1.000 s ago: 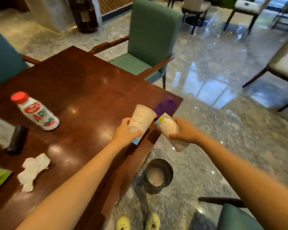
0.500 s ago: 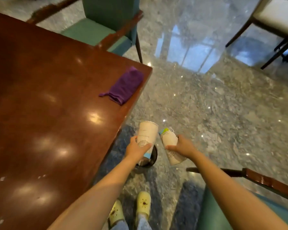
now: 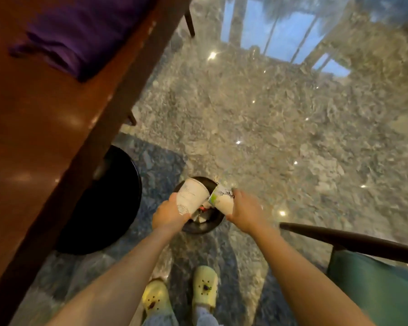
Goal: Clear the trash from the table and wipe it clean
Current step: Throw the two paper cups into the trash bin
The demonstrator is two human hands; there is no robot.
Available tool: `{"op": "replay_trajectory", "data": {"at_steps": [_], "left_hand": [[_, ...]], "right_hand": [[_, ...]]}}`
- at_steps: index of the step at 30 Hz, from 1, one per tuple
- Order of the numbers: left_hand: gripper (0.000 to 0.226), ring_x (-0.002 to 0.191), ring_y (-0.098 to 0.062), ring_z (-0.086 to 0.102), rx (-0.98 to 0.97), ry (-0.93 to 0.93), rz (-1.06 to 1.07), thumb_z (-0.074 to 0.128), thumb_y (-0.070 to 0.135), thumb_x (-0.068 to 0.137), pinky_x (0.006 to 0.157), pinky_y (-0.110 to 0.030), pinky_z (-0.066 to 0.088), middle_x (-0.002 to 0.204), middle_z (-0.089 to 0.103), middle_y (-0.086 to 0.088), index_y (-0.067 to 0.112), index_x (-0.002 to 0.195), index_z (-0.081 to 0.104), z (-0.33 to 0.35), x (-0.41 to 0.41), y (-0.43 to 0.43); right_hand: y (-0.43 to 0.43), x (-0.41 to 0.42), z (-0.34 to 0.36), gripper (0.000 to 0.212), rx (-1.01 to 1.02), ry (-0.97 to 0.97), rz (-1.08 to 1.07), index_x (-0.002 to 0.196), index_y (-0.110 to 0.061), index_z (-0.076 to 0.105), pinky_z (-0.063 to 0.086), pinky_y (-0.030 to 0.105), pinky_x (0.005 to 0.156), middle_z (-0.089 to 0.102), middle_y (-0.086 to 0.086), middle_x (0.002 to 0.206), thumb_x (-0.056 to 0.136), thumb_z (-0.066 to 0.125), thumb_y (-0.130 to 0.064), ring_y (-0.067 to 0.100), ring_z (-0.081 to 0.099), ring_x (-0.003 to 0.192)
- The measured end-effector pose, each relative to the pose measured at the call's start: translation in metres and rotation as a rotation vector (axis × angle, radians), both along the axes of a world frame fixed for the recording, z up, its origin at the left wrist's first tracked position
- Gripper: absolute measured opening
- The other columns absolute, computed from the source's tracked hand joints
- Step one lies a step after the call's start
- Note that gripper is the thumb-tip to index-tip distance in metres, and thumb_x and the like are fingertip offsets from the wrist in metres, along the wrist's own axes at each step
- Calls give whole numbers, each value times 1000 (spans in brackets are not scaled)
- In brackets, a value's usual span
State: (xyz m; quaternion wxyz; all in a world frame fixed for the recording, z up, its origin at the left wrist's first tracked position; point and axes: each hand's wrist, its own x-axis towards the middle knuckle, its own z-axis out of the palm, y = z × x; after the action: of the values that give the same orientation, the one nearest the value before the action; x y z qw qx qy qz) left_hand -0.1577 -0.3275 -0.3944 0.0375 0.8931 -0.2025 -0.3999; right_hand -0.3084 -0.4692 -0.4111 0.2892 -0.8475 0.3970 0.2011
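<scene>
Polished marble floor [image 3: 257, 128] fills most of the view, with the dark wooden surface [image 3: 33, 142] running down the left side and a purple cloth [image 3: 80, 36] lying folded near its edge. Below, between the surface's round black base [image 3: 99, 203] and a green chair [image 3: 375, 278], a small dark bin [image 3: 199, 225] stands on the floor with some scraps already inside.

Both hands hang over that bin, each holding a paper cup. The left hand [image 3: 169, 214] has its fingers closed round the lower half of a white cup [image 3: 191, 196], which tilts away with its mouth toward the far rim of the bin. The right hand [image 3: 244, 211] has its fingers wrapped round a second cup with a green patch [image 3: 222, 200], tipped inward so that its mouth nearly meets the first. The two cups sit just beside each other above the opening, possibly touching at the rims; blur keeps that unclear.

These cups look light and thin-walled, so they would crush under a hard squeeze and need only a gentle hold round the middle of the wall, which is where both hands have them. Whether any liquid remains cannot be told from here; if so, the tilt could spill it. Paper of this sort is not slippery, and nothing is fragile. The bin mouth is narrow for two cups at once, so letting go one after the other seems the safer course
</scene>
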Motion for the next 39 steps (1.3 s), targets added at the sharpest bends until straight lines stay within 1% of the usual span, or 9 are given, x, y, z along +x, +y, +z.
{"op": "replay_trajectory", "data": {"at_steps": [7, 12, 16, 20, 26, 29, 33, 36, 39], "left_hand": [[62, 116, -31, 49, 96, -15, -140, 63, 44, 77, 89, -41, 44, 126, 50, -9, 20, 128, 37, -80, 9, 2], [62, 119, -33, 46, 150, -18, -165, 59, 44, 81, 93, -42, 42, 128, 49, -12, 17, 131, 35, -112, 12, -5], [63, 128, -33, 39, 83, 106, -170, 50, 35, 90, 102, -44, 39, 141, 40, -14, 16, 143, 21, -120, 15, -7], [65, 142, -28, 20, 77, 124, -268, 44, 35, 94, 115, -41, 26, 156, 19, -10, 19, 148, 12, -112, 13, -5], [63, 141, -27, 22, 202, 39, -357, 40, 44, 94, 113, -44, 28, 155, 23, -5, 20, 147, 16, -76, 19, 8], [63, 140, -27, 24, 242, 54, -392, 40, 46, 93, 112, -45, 28, 152, 29, -4, 21, 146, 18, -44, 17, 9], [60, 138, -29, 28, 345, 113, -422, 41, 49, 91, 110, -47, 30, 149, 35, -6, 21, 142, 27, 17, 11, 6], [60, 136, -32, 33, 355, 161, -444, 42, 46, 92, 109, -46, 32, 148, 36, -10, 18, 143, 26, 73, 5, 3], [56, 130, -30, 42, 319, 216, -500, 43, 39, 93, 103, -38, 38, 145, 41, -13, 12, 140, 32, 136, 0, -3]], "right_hand": [[1, 5, -82, 71, -124, -24, 303, 142, -17, 29, 22, 38, 115, 41, 5, 144, 80, 63, -22, 24, 36, 132], [9, 20, -111, 78, -133, -33, 468, 147, -14, 20, 8, 41, 119, 31, 6, 151, 82, 62, -16, 24, 24, 141], [18, 34, -118, 78, -178, -30, 477, 149, -10, 13, 6, 41, 120, 29, 7, 151, 86, 58, -22, 25, 23, 142], [32, 47, -113, 74, -173, 3, 528, 149, -8, 9, 5, 42, 120, 19, 10, 157, 92, 52, -28, 26, 15, 146], [40, 55, -74, 77, -36, 79, 488, 149, -12, 13, 9, 42, 121, 13, 8, 159, 89, 56, -32, 25, 12, 147], [35, 53, -41, 79, 98, 148, 417, 147, -15, 22, 22, 45, 117, 20, 8, 157, 83, 63, -37, 30, 24, 142], [29, 50, 17, 77, 189, 254, 362, 141, -16, 31, 41, 46, 104, 43, 11, 143, 79, 66, -44, 33, 45, 126], [26, 48, 76, 83, 241, 257, 320, 145, -15, 26, 42, 43, 103, 48, 14, 139, 79, 66, -47, 32, 49, 124], [23, 47, 138, 81, 261, 258, 329, 145, -14, 26, 40, 41, 105, 45, 13, 142, 81, 65, -46, 31, 46, 128]]}}
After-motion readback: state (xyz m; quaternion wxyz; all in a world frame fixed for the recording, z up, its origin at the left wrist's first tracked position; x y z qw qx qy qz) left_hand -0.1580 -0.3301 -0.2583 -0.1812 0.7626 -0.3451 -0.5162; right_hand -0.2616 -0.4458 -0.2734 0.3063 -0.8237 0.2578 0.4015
